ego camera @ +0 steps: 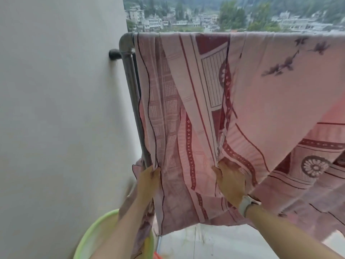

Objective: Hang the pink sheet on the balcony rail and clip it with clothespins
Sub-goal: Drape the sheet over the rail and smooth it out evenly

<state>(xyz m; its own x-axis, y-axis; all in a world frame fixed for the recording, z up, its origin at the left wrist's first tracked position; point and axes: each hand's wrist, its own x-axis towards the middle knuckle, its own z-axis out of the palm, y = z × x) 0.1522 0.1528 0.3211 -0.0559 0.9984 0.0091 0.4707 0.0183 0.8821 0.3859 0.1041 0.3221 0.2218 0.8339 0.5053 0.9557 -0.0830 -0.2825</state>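
Here, the sheet [186, 101] drapes over the rail [128, 40]; left hand [148, 182] and right hand [231, 181] each pinch its lower folds with curled fingers.

- one pink sheet [248, 101]
- one metal balcony rail [128, 45]
- two hands: left hand [148, 181], right hand [231, 181]
- one wristwatch [246, 203]
- one green basin [97, 234]

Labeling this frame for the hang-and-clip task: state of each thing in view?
pink sheet: draped over the rail, no clothespins visible
balcony rail: top covered by the sheet
left hand: grips the sheet's left edge
right hand: grips a sheet fold
green basin: on the floor, partly hidden
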